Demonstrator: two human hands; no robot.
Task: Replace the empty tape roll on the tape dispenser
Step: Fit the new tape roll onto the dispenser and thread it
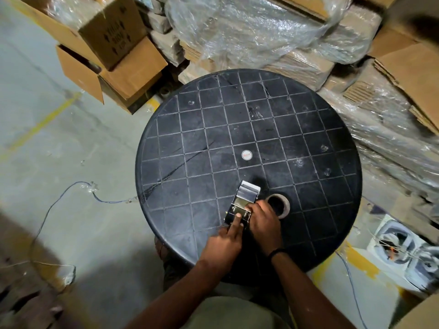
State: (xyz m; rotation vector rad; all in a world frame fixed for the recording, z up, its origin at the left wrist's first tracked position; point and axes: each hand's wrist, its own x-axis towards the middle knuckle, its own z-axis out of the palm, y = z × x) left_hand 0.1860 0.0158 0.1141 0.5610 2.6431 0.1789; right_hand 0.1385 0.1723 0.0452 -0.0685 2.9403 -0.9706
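A metal tape dispenser [244, 200] with a toothed blade at its far end lies on the round black table [237, 129], near the front edge. My left hand [226, 238] lays a straight index finger on the dispenser's near end. Fingers of my right hand [263, 222] curl round the dispenser's right side. Just right of the dispenser, touching my right hand, sits a brown cardboard tape core [279, 205], partly hidden by the hand; no tape shows on it.
A small white cap [246, 155] lies at the table's centre. Open cardboard boxes [111, 65] stand at the back left, and plastic-wrapped stacks of cardboard [297, 36] crowd the back and right. Thin wires [71, 193] trail over the concrete floor.
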